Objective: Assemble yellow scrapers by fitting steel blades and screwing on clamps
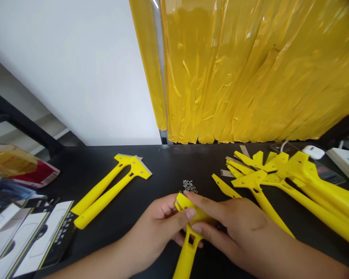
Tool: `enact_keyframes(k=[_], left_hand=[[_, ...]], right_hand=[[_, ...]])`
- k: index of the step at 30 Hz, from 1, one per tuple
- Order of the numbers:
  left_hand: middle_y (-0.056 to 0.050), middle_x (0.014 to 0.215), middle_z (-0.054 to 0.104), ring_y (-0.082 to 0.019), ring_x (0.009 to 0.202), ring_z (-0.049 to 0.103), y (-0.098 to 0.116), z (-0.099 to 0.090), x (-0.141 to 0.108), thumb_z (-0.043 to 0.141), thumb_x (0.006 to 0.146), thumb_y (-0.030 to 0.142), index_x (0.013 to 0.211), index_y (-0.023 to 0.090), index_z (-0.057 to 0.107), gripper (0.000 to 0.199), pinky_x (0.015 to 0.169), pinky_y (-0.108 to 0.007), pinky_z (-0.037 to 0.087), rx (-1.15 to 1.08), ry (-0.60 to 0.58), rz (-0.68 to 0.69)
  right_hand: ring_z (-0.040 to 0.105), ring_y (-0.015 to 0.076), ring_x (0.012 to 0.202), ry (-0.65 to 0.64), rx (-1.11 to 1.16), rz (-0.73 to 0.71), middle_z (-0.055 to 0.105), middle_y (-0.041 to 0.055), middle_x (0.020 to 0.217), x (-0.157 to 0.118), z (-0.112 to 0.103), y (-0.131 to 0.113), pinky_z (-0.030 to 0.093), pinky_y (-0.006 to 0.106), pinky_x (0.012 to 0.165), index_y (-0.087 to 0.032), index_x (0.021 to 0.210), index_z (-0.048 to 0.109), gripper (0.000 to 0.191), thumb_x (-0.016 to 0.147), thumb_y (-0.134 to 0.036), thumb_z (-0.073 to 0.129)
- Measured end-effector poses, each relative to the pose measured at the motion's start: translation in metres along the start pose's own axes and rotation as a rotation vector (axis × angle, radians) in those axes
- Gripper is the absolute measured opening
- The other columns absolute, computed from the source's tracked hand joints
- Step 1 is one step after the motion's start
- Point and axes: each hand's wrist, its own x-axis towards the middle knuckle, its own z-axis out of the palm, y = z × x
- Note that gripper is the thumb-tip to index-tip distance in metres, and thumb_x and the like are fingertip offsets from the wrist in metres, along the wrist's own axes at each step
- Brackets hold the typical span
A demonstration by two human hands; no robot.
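Both my hands grip one yellow scraper (184, 257) by its wide head, its handle pointing down toward me. My left hand (165, 221) pinches the head from the left, thumb on top and fingers underneath. My right hand (232, 224) closes round the head's right side, index finger along the top edge and thumb near the neck. A thin grey strip shows at the head's upper left edge; the rest of that edge is hidden by my fingers. Just beyond the head lies a small pile of screws and nuts (189, 186) on the black table (174, 162).
Two yellow scrapers with blades (113, 193) lie to the left. Several yellow handles and head plates (279, 174) with loose metal blades (227, 173) are heaped on the right. Printed cards (37, 240) and a red-yellow packet (20, 166) sit far left. A white earbud case (313, 152) lies back right.
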Motion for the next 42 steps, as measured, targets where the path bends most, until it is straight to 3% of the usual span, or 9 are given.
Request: enact_keyframes(k=[5, 8, 12, 15, 24, 29, 32, 37, 42], left_hand=[[-0.006, 0.09, 0.078, -0.018, 0.078, 0.078, 0.002, 0.0, 0.0, 0.065, 0.101, 0.043, 0.104, 0.018, 0.073, 0.026, 0.066, -0.022, 0.058, -0.017, -0.005, 0.002], [-0.009, 0.095, 0.079, -0.018, 0.078, 0.077, 0.004, 0.001, 0.0, 0.064, 0.101, 0.04, 0.103, 0.016, 0.073, 0.025, 0.072, -0.028, 0.061, -0.081, 0.012, -0.009], [-0.009, 0.089, 0.079, -0.019, 0.072, 0.076, 0.005, 0.002, 0.0, 0.067, 0.1, 0.037, 0.094, 0.015, 0.071, 0.023, 0.072, -0.03, 0.062, -0.145, 0.065, -0.025], [-0.008, 0.087, 0.078, -0.019, 0.072, 0.076, 0.005, 0.003, -0.001, 0.068, 0.099, 0.036, 0.093, 0.015, 0.071, 0.022, 0.072, -0.03, 0.062, -0.175, 0.068, -0.033], [-0.014, 0.115, 0.074, -0.022, 0.101, 0.073, 0.012, 0.0, -0.004, 0.07, 0.096, 0.022, 0.119, 0.012, 0.074, 0.025, 0.096, -0.034, 0.057, -0.288, -0.054, -0.068], [-0.011, 0.111, 0.071, -0.019, 0.078, 0.074, 0.011, 0.0, -0.003, 0.065, 0.1, 0.028, 0.124, 0.018, 0.068, 0.026, 0.075, -0.036, 0.061, -0.223, -0.094, -0.122], [-0.01, 0.109, 0.07, -0.017, 0.075, 0.072, 0.009, 0.0, -0.001, 0.063, 0.101, 0.029, 0.126, 0.019, 0.067, 0.028, 0.075, -0.035, 0.06, -0.216, -0.099, -0.083], [-0.009, 0.109, 0.069, -0.016, 0.075, 0.071, 0.004, -0.002, -0.001, 0.063, 0.101, 0.03, 0.127, 0.02, 0.067, 0.028, 0.075, -0.035, 0.06, -0.213, -0.095, -0.056], [-0.01, 0.105, 0.07, -0.016, 0.074, 0.07, 0.005, -0.002, -0.001, 0.064, 0.1, 0.029, 0.123, 0.018, 0.069, 0.026, 0.072, -0.035, 0.061, -0.214, -0.055, -0.045]], right_hand=[[0.079, 0.0186, 0.085, -0.039, 0.064, 0.013, 0.082, -0.0019, 0.103, -0.003, -0.005, -0.003, 0.06, 0.031, 0.079, -0.039, 0.162, 0.036, 0.06, 0.105, -0.029, 0.053], [0.077, 0.0205, 0.092, -0.039, 0.1, 0.142, 0.081, 0.0007, 0.108, -0.002, -0.01, -0.006, 0.059, 0.033, 0.083, -0.04, 0.154, 0.049, 0.049, 0.105, -0.033, 0.054], [0.073, 0.0178, 0.079, -0.128, 0.23, 0.327, 0.078, -0.0034, 0.09, 0.003, -0.012, -0.007, 0.055, 0.027, 0.068, -0.036, 0.11, 0.073, 0.017, 0.103, -0.033, 0.058], [0.07, 0.0149, 0.071, -0.146, 0.342, 0.34, 0.076, -0.0052, 0.081, 0.008, -0.013, -0.008, 0.05, 0.023, 0.061, -0.031, 0.091, 0.073, 0.018, 0.103, -0.029, 0.058], [0.066, 0.017, 0.077, -0.107, 0.517, 0.436, 0.073, -0.0021, 0.082, 0.018, -0.023, -0.001, 0.049, 0.027, 0.068, -0.026, 0.089, 0.07, 0.017, 0.1, -0.034, 0.06], [0.064, 0.0168, 0.074, -0.081, 0.391, 0.427, 0.068, -0.0053, 0.079, 0.016, -0.018, 0.006, 0.047, 0.029, 0.067, -0.033, 0.102, 0.071, 0.01, 0.099, -0.035, 0.061], [0.069, 0.0182, 0.083, -0.041, 0.345, 0.394, 0.074, -0.0065, 0.092, 0.014, -0.015, 0.008, 0.052, 0.031, 0.075, -0.044, 0.122, 0.07, 0.026, 0.098, -0.036, 0.064], [0.073, 0.0221, 0.105, -0.052, 0.378, 0.331, 0.078, -0.0063, 0.115, 0.015, -0.018, 0.008, 0.054, 0.039, 0.098, -0.048, 0.129, 0.07, 0.034, 0.099, -0.035, 0.061], [0.075, 0.0221, 0.1, -0.057, 0.391, 0.304, 0.08, -0.0058, 0.107, 0.015, -0.021, 0.008, 0.057, 0.04, 0.098, -0.05, 0.134, 0.068, 0.038, 0.1, -0.033, 0.06]])
